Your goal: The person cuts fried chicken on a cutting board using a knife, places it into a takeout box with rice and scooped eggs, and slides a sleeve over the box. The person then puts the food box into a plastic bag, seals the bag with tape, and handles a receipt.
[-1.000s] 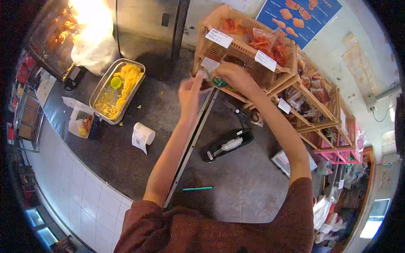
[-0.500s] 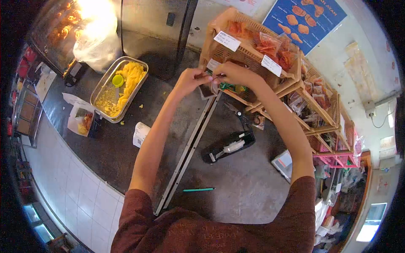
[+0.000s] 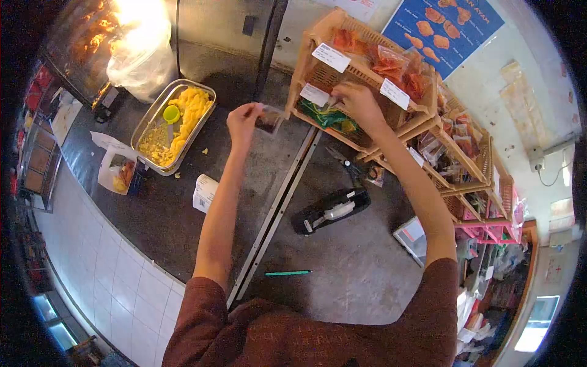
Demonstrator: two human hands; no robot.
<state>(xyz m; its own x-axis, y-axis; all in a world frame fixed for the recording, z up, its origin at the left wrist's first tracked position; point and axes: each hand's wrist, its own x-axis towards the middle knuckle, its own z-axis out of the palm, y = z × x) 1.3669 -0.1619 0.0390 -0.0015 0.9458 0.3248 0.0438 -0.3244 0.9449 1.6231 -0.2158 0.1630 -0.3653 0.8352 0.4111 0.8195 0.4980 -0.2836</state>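
My left hand [image 3: 243,126] pinches the corner of a small clear packet [image 3: 269,120] with dark contents, above the dark counter [image 3: 244,177]. To its right, my right hand [image 3: 359,104] is at the lower opening of the front tan basket [image 3: 367,76], its fingers closed beside a white label [image 3: 314,95]. Whether those fingers grip anything is too small to tell. Green and yellow packets [image 3: 333,120] lie in the basket just below that hand. Orange-red packets [image 3: 391,64] fill the upper basket.
A metal tray [image 3: 211,110] of yellow food and an open paper box [image 3: 116,174] stand at left. A paper roll [image 3: 204,192], black tape dispenser [image 3: 333,211], scissors [image 3: 351,168], teal pen [image 3: 287,273] and white device [image 3: 413,238] lie on the counter. More baskets [image 3: 465,162] stand at right.
My hands were together at the packet and are now apart. The left one has moved left with the packet; the right one has moved right to the basket opening.
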